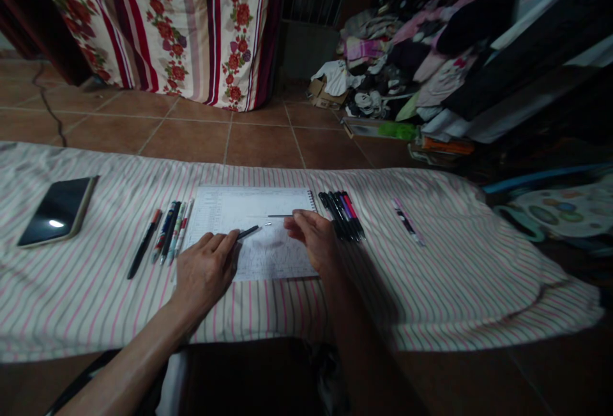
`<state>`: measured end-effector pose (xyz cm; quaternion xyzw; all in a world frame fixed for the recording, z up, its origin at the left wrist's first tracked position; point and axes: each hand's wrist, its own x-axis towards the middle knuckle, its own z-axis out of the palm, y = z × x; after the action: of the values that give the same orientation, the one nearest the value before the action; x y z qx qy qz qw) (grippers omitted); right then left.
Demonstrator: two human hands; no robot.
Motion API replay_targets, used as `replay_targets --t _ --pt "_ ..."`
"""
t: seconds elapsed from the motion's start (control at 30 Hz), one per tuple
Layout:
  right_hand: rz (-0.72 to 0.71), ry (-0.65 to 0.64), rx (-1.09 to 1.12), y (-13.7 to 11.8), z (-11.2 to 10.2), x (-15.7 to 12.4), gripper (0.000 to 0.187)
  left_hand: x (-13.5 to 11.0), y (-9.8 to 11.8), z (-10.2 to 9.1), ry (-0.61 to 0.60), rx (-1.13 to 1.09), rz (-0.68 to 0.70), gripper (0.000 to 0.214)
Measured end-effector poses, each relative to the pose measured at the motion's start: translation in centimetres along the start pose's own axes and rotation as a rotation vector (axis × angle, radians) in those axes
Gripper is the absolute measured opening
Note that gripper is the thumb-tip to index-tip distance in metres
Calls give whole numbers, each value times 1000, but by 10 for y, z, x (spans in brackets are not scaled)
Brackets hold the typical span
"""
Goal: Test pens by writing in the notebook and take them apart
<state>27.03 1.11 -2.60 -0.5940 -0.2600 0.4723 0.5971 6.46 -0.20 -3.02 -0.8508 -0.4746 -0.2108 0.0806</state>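
My left hand rests on the left side of a spiral notebook, closed on a black pen barrel that points to the right. Just past the barrel's end, a small silvery piece shows over the page. In my right hand a thin dark pen refill is pinched between thumb and fingers, level above the page and pointing left. Left of the notebook lie several pens. A row of black and coloured pens sits beside my right hand.
A tablet lies at the far left of the striped cloth. One pink and black pen lies apart on the right. Beyond are a tiled floor, a floral curtain and heaped clothes.
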Motion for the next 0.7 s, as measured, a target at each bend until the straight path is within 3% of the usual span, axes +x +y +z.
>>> replay_targets --t 0.37,0.6,0.7 --pt "-10 -32 -74 3 -1 1 22 3 3 -2 -32 17 -12 28" --pt "-48 -329 -72 1 6 -9 28 5 6 -3 -19 -5 -5 28" --pt "-11 -389 -95 2 12 -13 31 5 9 -2 -25 -24 6 30"
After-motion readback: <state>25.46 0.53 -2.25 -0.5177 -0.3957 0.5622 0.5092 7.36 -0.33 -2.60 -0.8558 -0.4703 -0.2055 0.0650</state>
